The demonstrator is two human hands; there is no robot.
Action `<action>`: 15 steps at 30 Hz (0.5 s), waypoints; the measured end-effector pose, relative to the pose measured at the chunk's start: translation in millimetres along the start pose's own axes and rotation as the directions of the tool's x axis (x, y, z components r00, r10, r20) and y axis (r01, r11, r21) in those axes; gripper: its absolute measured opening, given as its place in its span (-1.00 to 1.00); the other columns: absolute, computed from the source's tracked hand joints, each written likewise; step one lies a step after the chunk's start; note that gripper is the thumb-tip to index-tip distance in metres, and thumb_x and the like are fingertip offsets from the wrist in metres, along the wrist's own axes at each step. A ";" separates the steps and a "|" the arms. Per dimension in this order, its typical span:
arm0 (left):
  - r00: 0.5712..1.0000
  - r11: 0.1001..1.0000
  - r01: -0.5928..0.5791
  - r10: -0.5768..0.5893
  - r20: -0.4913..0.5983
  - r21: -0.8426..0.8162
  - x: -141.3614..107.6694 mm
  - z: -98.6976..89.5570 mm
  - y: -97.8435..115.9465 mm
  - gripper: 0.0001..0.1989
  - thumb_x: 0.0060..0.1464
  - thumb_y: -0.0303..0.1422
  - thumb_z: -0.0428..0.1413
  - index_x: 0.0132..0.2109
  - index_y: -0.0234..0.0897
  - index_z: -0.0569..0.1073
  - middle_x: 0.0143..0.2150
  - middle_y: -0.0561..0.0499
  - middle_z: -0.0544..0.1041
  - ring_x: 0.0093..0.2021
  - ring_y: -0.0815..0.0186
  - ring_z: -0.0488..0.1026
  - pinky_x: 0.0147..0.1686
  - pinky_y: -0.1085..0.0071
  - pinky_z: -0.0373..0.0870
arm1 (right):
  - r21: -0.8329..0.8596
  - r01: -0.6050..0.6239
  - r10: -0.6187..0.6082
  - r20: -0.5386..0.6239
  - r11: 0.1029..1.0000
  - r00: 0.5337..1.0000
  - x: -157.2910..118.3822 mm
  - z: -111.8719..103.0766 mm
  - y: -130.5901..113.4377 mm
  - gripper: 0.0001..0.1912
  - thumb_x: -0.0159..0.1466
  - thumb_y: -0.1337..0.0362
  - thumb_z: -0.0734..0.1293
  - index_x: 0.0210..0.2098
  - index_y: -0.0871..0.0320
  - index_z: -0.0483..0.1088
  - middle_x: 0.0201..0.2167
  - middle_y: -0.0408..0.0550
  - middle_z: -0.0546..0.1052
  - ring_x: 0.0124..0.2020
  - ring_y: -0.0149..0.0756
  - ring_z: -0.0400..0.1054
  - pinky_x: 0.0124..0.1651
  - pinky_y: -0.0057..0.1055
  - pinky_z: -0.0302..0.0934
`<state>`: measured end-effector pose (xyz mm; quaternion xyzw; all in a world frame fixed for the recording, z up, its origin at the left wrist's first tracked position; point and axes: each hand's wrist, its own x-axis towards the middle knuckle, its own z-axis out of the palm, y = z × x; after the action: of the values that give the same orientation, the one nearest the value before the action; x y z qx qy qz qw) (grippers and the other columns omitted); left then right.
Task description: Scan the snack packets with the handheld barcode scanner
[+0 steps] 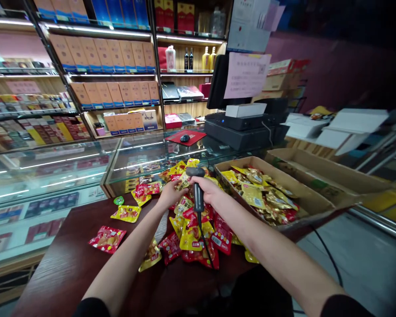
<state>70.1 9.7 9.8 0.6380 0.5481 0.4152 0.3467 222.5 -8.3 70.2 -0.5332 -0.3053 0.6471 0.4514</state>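
Observation:
My right hand (210,189) is wrapped round the black handle of a handheld barcode scanner (198,199), its head pointing away and its cable hanging down over the packets. Close by on the left, my left hand (172,193) has its fingers closed on a gold snack packet (184,180) just under the scanner's head. Around and below both hands lies a loose pile of red and yellow snack packets (190,235) on the dark red table (69,259). A red packet (108,239) and a yellow packet (126,213) lie apart at the left.
An open cardboard box (303,204) of gold packets stands right of the pile, with another open box (333,169) behind it. Beyond are a glass counter (145,158), a mouse (185,138) on a red mat, and a monitor (218,81). Stocked shelves (114,75) line the back.

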 end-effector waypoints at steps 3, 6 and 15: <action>0.998 0.997 -0.043 0.046 -0.042 0.063 -1.9 -0.5 3.9 -0.40 -0.31 -0.26 0.35 -0.03 -0.29 0.49 -0.10 -0.19 0.54 -0.09 0.09 0.46 -0.11 0.31 0.32 | -0.003 0.096 -0.095 0.040 0.995 0.995 -10.8 11.1 2.1 -0.92 -0.06 0.48 0.26 -0.56 0.20 0.34 -0.77 -0.24 0.28 -0.68 -0.46 0.17 -0.57 -0.51 0.09; 0.995 0.994 -0.064 0.070 -0.073 0.087 -2.7 -6.5 7.5 -0.49 -0.24 -0.30 0.31 -0.06 -0.30 0.47 -0.17 -0.16 0.55 -0.20 0.15 0.48 -0.23 0.36 0.35 | -0.021 0.175 -0.172 0.087 0.984 0.981 -18.1 19.0 4.9 -0.89 -0.10 0.50 0.28 -0.56 0.22 0.38 -0.73 -0.23 0.34 -0.64 -0.48 0.19 -0.54 -0.53 0.06; 0.996 0.989 0.030 -0.041 -0.078 -0.142 1.7 -53.3 -3.3 -0.71 -0.16 -0.26 0.19 -0.24 -0.30 0.52 -0.33 -0.07 0.57 -0.36 0.21 0.48 -0.36 0.39 0.35 | -0.081 0.306 -0.286 0.197 0.949 0.938 -16.7 18.2 13.7 -0.84 -0.12 0.43 0.30 -0.49 0.22 0.43 -0.72 -0.26 0.36 -0.65 -0.51 0.14 -0.55 -0.54 -0.04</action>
<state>20.3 11.3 29.2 0.5848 0.5423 0.4718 0.3759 201.8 -27.5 69.6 -0.4436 -0.4576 0.6001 0.4835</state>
